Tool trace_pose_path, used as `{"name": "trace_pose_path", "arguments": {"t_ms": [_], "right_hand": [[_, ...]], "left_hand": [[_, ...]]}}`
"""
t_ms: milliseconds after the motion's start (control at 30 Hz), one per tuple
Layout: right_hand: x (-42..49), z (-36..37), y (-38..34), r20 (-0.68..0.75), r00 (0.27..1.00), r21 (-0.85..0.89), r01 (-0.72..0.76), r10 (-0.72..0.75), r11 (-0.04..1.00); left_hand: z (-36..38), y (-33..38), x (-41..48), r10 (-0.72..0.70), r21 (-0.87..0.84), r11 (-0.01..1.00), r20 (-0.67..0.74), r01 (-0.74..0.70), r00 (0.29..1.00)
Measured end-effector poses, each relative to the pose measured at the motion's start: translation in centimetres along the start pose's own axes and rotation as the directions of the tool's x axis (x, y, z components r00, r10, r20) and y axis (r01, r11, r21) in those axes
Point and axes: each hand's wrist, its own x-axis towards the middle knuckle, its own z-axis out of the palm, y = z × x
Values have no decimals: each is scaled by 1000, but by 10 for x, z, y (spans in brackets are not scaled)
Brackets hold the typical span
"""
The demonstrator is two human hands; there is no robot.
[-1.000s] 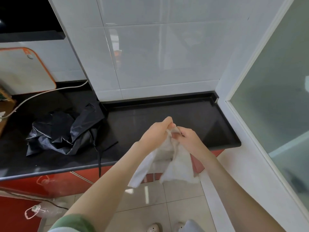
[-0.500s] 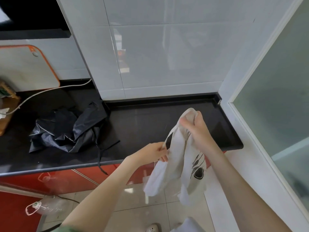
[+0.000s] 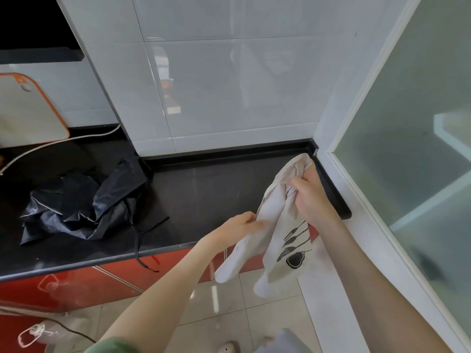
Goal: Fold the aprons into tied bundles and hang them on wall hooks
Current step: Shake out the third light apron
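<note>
Both hands grasp the white apron [image 3: 275, 225]: right hand [image 3: 309, 197] bunches its top, left hand [image 3: 242, 222] pinches lower down. A black apron [image 3: 84, 202] lies crumpled left of it on the surface [image 3: 204, 189].

One wide-angle view, worn on the person's head, looks forward and steeply down at the right end of the countertop [image 3: 209, 194], close before the tiled wall [image 3: 229, 93]. The left hand [image 3: 242, 222] and right hand [image 3: 309, 197] lie near, right of centre.

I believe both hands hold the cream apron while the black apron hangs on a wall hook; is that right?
Not quite: the head view shows the black apron crumpled on the countertop. The left hand and right hand do hold the cream apron.
</note>
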Motion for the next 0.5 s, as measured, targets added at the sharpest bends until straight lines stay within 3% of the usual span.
{"name": "trace_pose_path", "arguments": {"t_ms": [33, 100, 167, 233, 267, 300, 400, 433, 500], "right_hand": [[0, -1, 0, -14, 1000, 39, 4, -3, 999], [-2, -4, -2, -63, 998, 66, 18, -14, 998], [-4, -5, -1, -92, 996, 60, 27, -22, 998], [-4, -7, 1, -62, 997, 38, 38, -36, 999], [-4, -10, 2, -35, 998, 1, 43, -43, 999], [-4, -14, 1, -13, 999, -63, 51, -52, 997], [-7, -29, -2, -68, 994, -236, 66, -84, 969], [-7, -33, -2, -129, 986, -265, 67, -104, 962], [-5, -43, 5, -235, 963, -369, 39, -134, 928]], "left_hand": [[3, 3, 4, -40, -144, 989, 17, 42, 999], [5, 13, 6, -140, -177, 974, 36, 145, 989], [8, 16, 7, -172, 82, 982, 19, 170, 985], [10, 7, 7, -20, 413, 910, -48, 38, 999], [10, 4, 4, 42, 488, 873, -100, 12, 994], [8, -2, 1, 93, 479, 878, -168, -1, 981], [-5, -13, -9, 117, 122, 990, -479, -66, 870], [-12, -12, -16, 122, 100, 992, -552, -80, 825], [-26, -9, -24, 209, 286, 957, -605, -36, 768]]}}
